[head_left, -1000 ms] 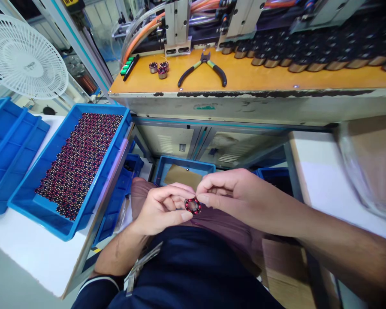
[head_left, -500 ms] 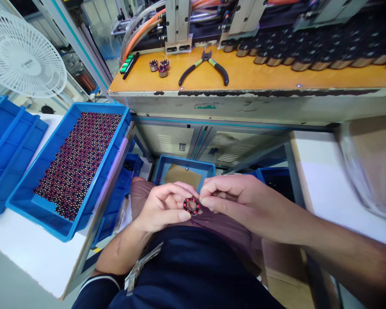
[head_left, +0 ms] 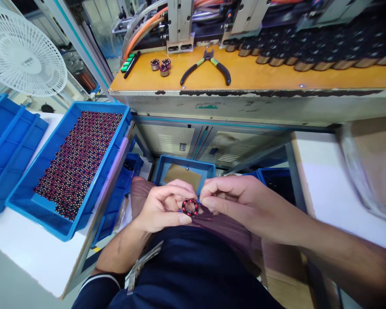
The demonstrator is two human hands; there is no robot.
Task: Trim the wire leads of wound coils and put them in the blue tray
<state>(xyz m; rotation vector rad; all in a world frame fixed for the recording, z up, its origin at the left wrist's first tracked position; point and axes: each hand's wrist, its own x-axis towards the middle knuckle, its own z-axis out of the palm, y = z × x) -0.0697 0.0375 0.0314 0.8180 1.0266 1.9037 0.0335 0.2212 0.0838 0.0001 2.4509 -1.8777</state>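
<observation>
A small motor stator (head_left: 196,209), a dark ring with red windings, is held by my left hand (head_left: 159,210) between thumb and fingers, its round face turned up toward me. To the right of it, my right hand (head_left: 241,199) is closed in a pinch, thumb against forefinger, right beside the ring's edge. What lies in that pinch is too small to make out. Both hands hover over the lap.
To the left, a blue bin (head_left: 116,150) holds many similar stators (head_left: 80,159). On the orange bench stand several stators (head_left: 164,68), cutting pliers (head_left: 208,60) and rows of dark-topped cylinders (head_left: 305,64). A blue tray (head_left: 209,168) sits below, and a fan (head_left: 25,56) stands at left.
The stator has shifted slightly left and its face has turned a little in my left hand. My right hand stays pinched almost in the same place.
</observation>
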